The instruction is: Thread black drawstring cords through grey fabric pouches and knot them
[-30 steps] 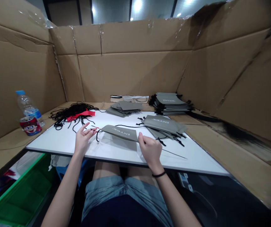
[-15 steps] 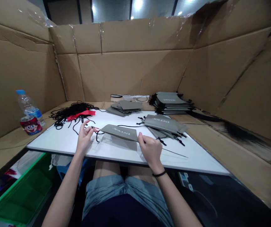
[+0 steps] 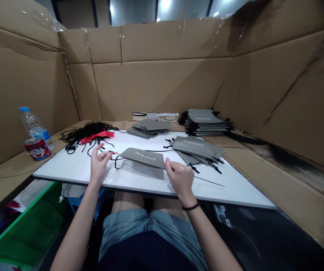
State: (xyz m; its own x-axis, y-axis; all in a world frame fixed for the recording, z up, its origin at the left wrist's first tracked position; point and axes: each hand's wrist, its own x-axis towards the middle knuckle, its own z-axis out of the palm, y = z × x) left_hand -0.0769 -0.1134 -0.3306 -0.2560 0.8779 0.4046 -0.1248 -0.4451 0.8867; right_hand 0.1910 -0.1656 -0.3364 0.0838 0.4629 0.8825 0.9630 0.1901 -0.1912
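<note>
A flat grey drawstring pouch [image 3: 143, 157] with INTEX printed on it is held just above the white table. My right hand [image 3: 179, 177] grips its right edge, thumb on top. At the pouch's left corner, my left hand [image 3: 99, 163] pinches a thin red-and-dark piece [image 3: 113, 153] between thumb and forefinger, its other fingers raised. I cannot make out exactly what that piece is. A black cord [image 3: 117, 162] dangles by the same corner, and another black cord [image 3: 158, 151] runs behind the pouch. Right of it lie several finished-looking pouches [image 3: 194, 145] with knotted black cords.
Black cords [image 3: 87, 131] with a red strip [image 3: 102, 134] lie at the back left. Cordless grey pouches [image 3: 150, 127] sit at the back, beside a tall pouch stack [image 3: 204, 122]. A bottle [image 3: 39, 130] and red can [image 3: 37, 149] stand left. Cardboard walls [image 3: 162, 82] enclose the table.
My left hand has shifted slightly left, still pinching the thin piece. Less of the black cord shows behind the pouch. My right hand and the pouch have hardly moved.
</note>
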